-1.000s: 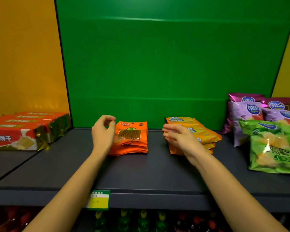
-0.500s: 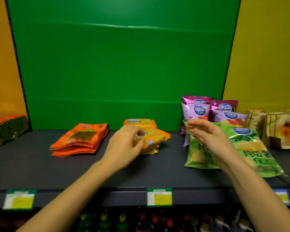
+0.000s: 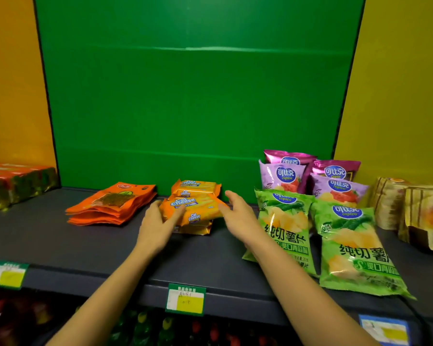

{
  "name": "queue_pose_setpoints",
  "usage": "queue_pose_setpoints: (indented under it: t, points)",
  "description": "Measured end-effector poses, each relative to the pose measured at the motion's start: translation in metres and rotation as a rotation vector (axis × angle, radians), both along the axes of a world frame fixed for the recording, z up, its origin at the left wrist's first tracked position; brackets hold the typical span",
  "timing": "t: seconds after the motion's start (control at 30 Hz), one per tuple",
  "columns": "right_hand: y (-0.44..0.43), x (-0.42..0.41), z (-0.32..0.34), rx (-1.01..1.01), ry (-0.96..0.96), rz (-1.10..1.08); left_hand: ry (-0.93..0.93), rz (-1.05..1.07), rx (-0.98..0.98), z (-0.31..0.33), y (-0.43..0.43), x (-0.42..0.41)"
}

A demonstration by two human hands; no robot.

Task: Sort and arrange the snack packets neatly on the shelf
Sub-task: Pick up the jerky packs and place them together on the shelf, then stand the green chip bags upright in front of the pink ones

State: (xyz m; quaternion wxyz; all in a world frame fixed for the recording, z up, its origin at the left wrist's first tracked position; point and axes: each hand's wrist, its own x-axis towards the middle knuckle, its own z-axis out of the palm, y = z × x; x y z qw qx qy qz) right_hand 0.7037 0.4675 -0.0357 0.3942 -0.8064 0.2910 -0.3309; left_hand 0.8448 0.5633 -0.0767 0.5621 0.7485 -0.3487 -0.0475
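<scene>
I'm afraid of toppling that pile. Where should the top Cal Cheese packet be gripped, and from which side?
Probably by its short ends, from the sides. The top Cal Cheese packet lies flat and skewed on the pile, both ends jutting out. The left hand grips its left end; the open right hand is beside the right end.

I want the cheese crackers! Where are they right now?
Head view, centre: the cheese packs lie between the orange pouches on their left and the green chip bags on their right; the left hand grips them.
</scene>
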Motion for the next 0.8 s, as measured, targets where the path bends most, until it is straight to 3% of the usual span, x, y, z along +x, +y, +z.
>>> queue_pose_setpoints:
  t: [0.13,0.4,0.47,0.63,0.73,0.8]
  points:
    - [-0.006,0.026,-0.014,0.087,0.072,-0.074,-0.019,0.008,0.061,0.003,-0.002,0.009]
    - [0.008,0.047,-0.018,0.018,0.145,-0.008,-0.023,0.034,0.107,0.008,-0.011,0.06]
    - [0.008,0.041,-0.013,0.005,0.156,0.01,-0.118,0.069,0.158,0.019,-0.009,0.05]
    - [-0.003,-0.009,0.015,-0.207,0.028,-0.045,-0.619,0.172,0.108,0.044,-0.021,0.024]
    - [-0.022,-0.059,0.03,-0.333,-0.028,-0.128,-0.664,0.027,0.058,0.052,-0.035,-0.013]
    - [-0.038,-0.098,0.034,-0.377,-0.046,-0.207,-0.589,-0.094,0.011,0.054,-0.046,-0.045]
